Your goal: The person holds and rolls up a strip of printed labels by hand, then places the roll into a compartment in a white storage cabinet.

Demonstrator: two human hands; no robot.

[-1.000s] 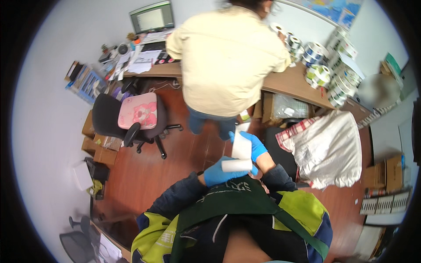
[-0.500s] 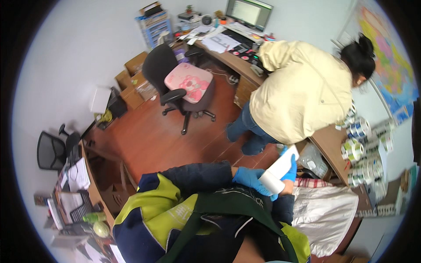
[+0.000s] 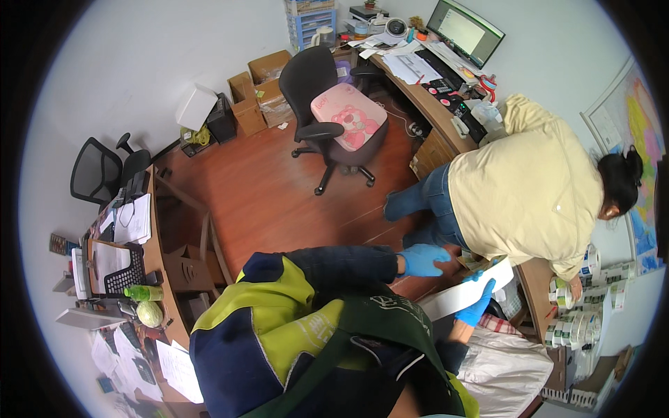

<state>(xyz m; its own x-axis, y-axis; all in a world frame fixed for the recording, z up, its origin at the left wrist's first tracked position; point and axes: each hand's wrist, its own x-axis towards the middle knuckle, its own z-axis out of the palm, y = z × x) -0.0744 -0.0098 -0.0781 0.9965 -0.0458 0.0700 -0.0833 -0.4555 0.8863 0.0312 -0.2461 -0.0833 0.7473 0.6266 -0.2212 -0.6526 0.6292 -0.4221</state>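
A long white strip (image 3: 463, 295), which looks like paper off a roll, slants across in front of my body. My right hand (image 3: 477, 304), in a blue glove, grips it from the near side, with fingertips showing over its far edge. Off to the left, my gloved left hand (image 3: 424, 260) is apart from the strip. Its fingers reach to the right, loosely bent, and nothing shows in them. The strip's lower left end runs down beside my dark apron (image 3: 390, 327).
A person in a cream jacket (image 3: 523, 188) leans over the desk (image 3: 446, 132) close ahead, one hand at label rolls (image 3: 575, 327) on the right. An office chair (image 3: 310, 90) with a pink cushion stands ahead. White cloth (image 3: 505, 369) lies at lower right; another desk (image 3: 167, 292) is left.
My left hand has come off the white strip and moved up. The strip now extends longer, held by my right hand. My view has shifted, and the other person reaches to the label rolls.
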